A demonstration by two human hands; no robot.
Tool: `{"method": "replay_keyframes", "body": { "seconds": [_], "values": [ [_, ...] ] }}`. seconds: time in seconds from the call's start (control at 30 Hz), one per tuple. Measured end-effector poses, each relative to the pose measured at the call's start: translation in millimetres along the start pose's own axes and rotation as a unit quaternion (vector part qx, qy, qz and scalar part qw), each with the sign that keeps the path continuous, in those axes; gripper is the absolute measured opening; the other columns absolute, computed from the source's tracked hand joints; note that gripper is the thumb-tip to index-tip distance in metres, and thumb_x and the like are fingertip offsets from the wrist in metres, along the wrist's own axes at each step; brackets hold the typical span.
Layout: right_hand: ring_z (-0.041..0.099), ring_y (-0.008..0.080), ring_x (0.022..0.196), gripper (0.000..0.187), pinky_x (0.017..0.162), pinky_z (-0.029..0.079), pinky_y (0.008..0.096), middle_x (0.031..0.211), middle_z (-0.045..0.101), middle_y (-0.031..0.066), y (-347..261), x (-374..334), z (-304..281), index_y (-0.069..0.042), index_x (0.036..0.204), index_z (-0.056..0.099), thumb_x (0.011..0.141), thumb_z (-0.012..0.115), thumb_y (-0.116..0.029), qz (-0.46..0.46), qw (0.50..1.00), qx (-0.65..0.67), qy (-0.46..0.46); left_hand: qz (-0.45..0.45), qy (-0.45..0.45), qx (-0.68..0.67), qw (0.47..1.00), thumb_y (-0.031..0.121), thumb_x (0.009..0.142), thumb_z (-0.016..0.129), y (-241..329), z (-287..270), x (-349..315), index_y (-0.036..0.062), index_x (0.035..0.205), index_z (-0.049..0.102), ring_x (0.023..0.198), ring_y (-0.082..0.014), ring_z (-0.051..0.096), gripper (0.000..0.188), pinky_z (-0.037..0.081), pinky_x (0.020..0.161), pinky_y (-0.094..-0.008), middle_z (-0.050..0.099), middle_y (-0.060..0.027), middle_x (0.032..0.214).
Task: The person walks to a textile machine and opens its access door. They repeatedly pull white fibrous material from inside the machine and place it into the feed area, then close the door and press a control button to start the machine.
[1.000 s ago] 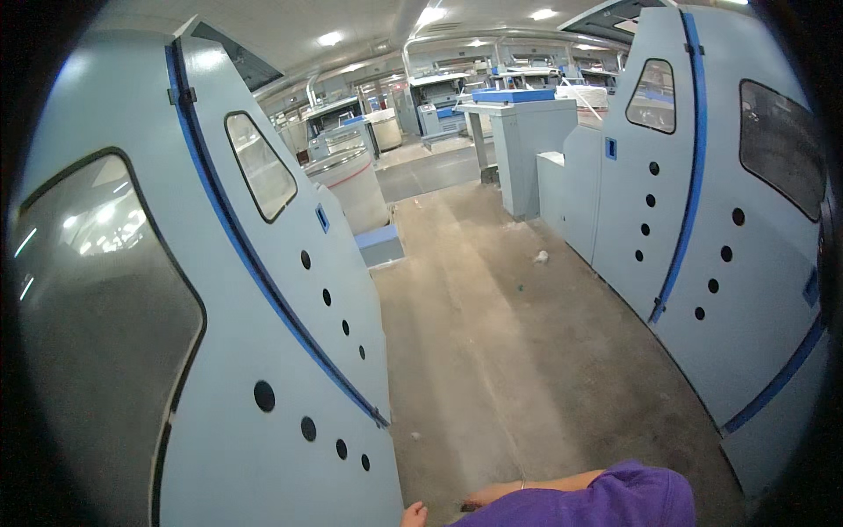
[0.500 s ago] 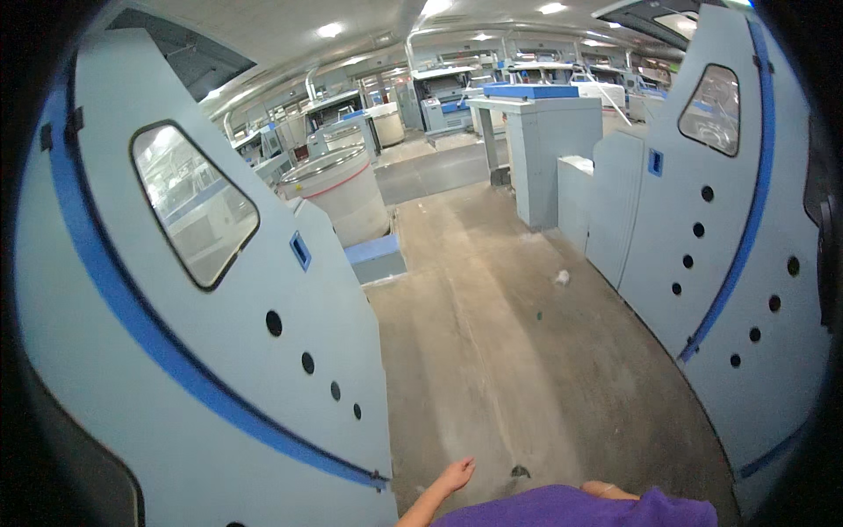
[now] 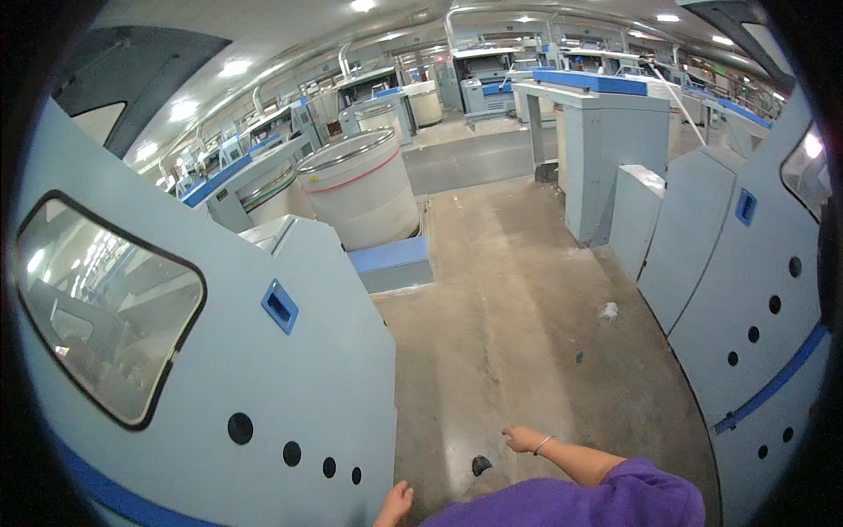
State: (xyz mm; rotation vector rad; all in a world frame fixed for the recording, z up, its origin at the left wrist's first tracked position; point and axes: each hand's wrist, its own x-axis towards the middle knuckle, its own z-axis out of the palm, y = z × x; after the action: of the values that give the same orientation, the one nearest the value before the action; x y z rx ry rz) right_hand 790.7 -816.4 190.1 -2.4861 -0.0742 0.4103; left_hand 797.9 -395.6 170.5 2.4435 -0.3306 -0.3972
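Note:
My right hand [image 3: 525, 438] is held out in front of my purple shirt, over the concrete floor. Its fingers curl inward, and nothing shows in them; a thin bracelet rings the wrist. Lower and to the left, my left hand [image 3: 397, 503] hangs loosely closed beside the grey machine panel [image 3: 342, 386], with no object visible in it. Neither hand appears to touch anything. A dark shoe tip [image 3: 480, 465] shows on the floor between the hands.
Panelled machines with blue handles [image 3: 280, 306] line both sides of the aisle [image 3: 492, 307]. Ahead on the left, a large white drum [image 3: 364, 198] stands behind a low blue-topped step [image 3: 391, 259]. A white fluff clump [image 3: 609, 311] lies on the floor. A grey cabinet [image 3: 615, 167] stands ahead right.
I have moved forward along the aisle; the drum and cabinet look nearer. My right hand has swung forward into view, while my left hand has dropped back toward the lower edge.

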Motion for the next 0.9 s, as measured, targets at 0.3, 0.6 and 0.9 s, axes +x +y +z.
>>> {"method": "replay_keyframes", "body": {
  "seconds": [0.3,0.6,0.9],
  "values": [
    [0.064,0.0321,0.091,0.043,0.079,0.050,0.0392,0.102,0.066,0.0182,149,118,-62,-0.004,0.110,0.063,0.071,0.061,-0.022,0.256,0.961,0.005,-0.100,0.031,-0.068,0.007,0.997,0.030,0.090,0.047,158,-93,316,0.0002,0.126,0.049,0.119,-0.0341,0.048,0.047,0.038,0.100,-0.0399,0.050,-0.0209,0.128],
    [0.063,0.0289,0.091,0.029,0.078,0.049,0.0408,0.098,0.067,0.0157,294,258,-188,-0.001,0.091,0.067,0.081,0.057,-0.026,0.319,0.934,0.009,-0.160,0.083,-0.066,-0.050,0.993,0.029,0.090,0.049,250,-131,574,-0.0003,0.124,0.050,0.111,-0.0364,0.053,0.044,0.042,0.094,-0.0403,0.056,-0.0225,0.119],
    [0.064,0.0339,0.088,0.031,0.078,0.049,0.0420,0.096,0.066,0.0201,267,712,-393,-0.001,0.099,0.066,0.073,0.053,-0.010,0.250,0.965,-0.022,-0.078,-0.054,0.044,-0.089,0.994,0.032,0.090,0.051,197,-185,751,-0.0013,0.124,0.049,0.112,-0.0373,0.053,0.047,0.043,0.093,-0.0394,0.057,-0.0238,0.118]
  ]
}}
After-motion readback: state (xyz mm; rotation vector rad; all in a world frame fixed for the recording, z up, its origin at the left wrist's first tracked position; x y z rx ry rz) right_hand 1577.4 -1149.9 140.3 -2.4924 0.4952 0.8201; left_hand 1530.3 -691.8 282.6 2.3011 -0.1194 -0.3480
